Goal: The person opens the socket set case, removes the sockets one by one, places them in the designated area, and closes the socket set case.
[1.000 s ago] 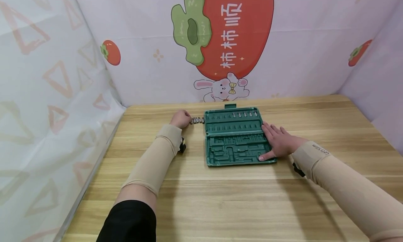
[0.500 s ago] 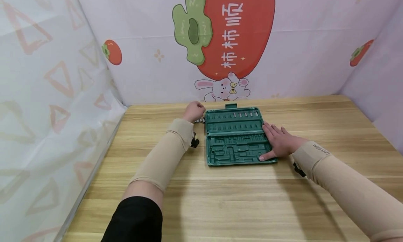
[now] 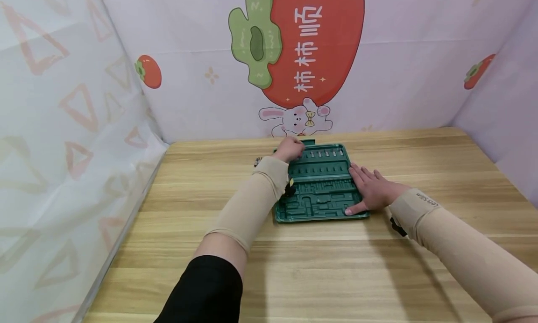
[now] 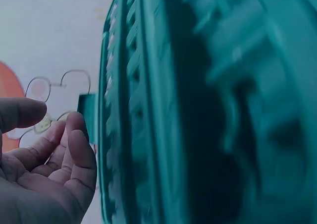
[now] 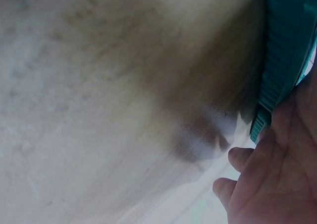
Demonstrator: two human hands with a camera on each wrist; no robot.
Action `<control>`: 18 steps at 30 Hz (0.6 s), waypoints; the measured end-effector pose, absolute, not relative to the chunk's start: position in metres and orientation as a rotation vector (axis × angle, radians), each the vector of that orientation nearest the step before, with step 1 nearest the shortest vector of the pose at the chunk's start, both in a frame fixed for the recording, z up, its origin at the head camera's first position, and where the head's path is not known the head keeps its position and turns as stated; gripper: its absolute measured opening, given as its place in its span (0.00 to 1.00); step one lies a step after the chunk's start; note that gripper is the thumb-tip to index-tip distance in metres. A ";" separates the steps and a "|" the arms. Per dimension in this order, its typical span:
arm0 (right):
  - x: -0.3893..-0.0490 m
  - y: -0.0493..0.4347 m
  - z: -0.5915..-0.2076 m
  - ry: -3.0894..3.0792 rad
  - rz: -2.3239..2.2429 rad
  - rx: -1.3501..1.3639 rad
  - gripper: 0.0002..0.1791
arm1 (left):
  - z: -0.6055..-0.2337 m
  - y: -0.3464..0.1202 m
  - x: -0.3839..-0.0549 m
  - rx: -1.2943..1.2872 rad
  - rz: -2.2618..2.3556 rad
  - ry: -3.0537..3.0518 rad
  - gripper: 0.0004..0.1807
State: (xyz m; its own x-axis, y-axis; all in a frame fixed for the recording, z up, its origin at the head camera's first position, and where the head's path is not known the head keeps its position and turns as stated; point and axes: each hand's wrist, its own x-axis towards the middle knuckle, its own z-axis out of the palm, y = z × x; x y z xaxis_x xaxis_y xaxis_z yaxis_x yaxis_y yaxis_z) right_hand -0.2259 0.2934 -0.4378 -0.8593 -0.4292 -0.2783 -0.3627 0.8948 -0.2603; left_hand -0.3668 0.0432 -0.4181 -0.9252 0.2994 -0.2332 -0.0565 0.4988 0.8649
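An open green tool case (image 3: 321, 204) lies flat on the table, its molded slots facing up. Several small silver metal pieces, like bits or sockets, (image 3: 327, 153) sit in the right part of its far row. Over the far left of the case is my left hand (image 3: 290, 148), fingers curled. In the left wrist view that hand's thumb (image 4: 22, 112) stands near the bent fingers, and I cannot tell whether a piece is between them. My right hand (image 3: 376, 190) rests spread on the case's right edge, thumb on the near corner.
More small silver pieces (image 3: 257, 161) lie on the wooden table (image 3: 319, 267) left of the case, partly hidden by my left forearm. A latch tab (image 3: 308, 142) sticks out at the case's far edge. A printed cloth backdrop (image 3: 193, 98) stands behind the table.
My left hand has moved right, from the row of silver pieces on the table to over the far left of the case. My right hand and the case have stayed put.
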 end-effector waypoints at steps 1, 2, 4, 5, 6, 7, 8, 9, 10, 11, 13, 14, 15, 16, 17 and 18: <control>-0.226 0.293 -0.437 2.725 -0.280 -0.581 0.75 | -0.419 0.047 -0.366 0.212 1.382 2.389 0.10; -0.225 0.292 -0.436 2.728 -0.271 -0.581 0.74 | -0.420 0.050 -0.366 0.222 1.360 2.387 0.10; -0.225 0.290 -0.434 2.730 -0.251 -0.577 0.74 | -0.422 0.054 -0.366 0.243 1.314 2.388 0.13; -0.225 0.289 -0.433 2.728 -0.239 -0.572 0.73 | -0.423 0.056 -0.366 0.255 1.292 2.390 0.14; -0.225 0.288 -0.432 2.732 -0.234 -0.575 0.73 | -0.424 0.058 -0.366 0.258 1.279 2.388 0.15; -0.225 0.288 -0.432 2.733 -0.230 -0.577 0.73 | -0.424 0.059 -0.366 0.257 1.268 2.390 0.15; -0.225 0.288 -0.432 2.736 -0.228 -0.580 0.73 | -0.425 0.060 -0.366 0.253 1.259 2.395 0.15; -0.225 0.287 -0.431 2.733 -0.228 -0.579 0.73 | -0.425 0.061 -0.365 0.247 1.251 2.404 0.15; -0.225 0.287 -0.432 2.734 -0.232 -0.580 0.73 | -0.425 0.062 -0.365 0.245 1.242 2.414 0.14; -0.226 0.287 -0.432 2.731 -0.230 -0.577 0.73 | -0.425 0.064 -0.364 0.242 1.234 2.424 0.13; -0.225 0.288 -0.433 2.730 -0.233 -0.568 0.73 | -0.423 0.066 -0.362 0.257 1.210 2.436 0.12; -0.225 0.288 -0.434 2.730 -0.232 -0.561 0.73 | -0.422 0.067 -0.361 0.267 1.199 2.439 0.12; -0.225 0.288 -0.434 2.731 -0.231 -0.555 0.73 | -0.422 0.068 -0.361 0.277 1.187 2.441 0.11; -0.224 0.289 -0.435 2.735 -0.231 -0.554 0.72 | -0.422 0.069 -0.360 0.291 1.177 2.439 0.12; -0.224 0.289 -0.436 2.736 -0.234 -0.551 0.72 | -0.422 0.070 -0.360 0.299 1.171 2.439 0.11; -0.224 0.289 -0.437 2.741 -0.236 -0.557 0.72 | -0.421 0.071 -0.360 0.308 1.166 2.437 0.11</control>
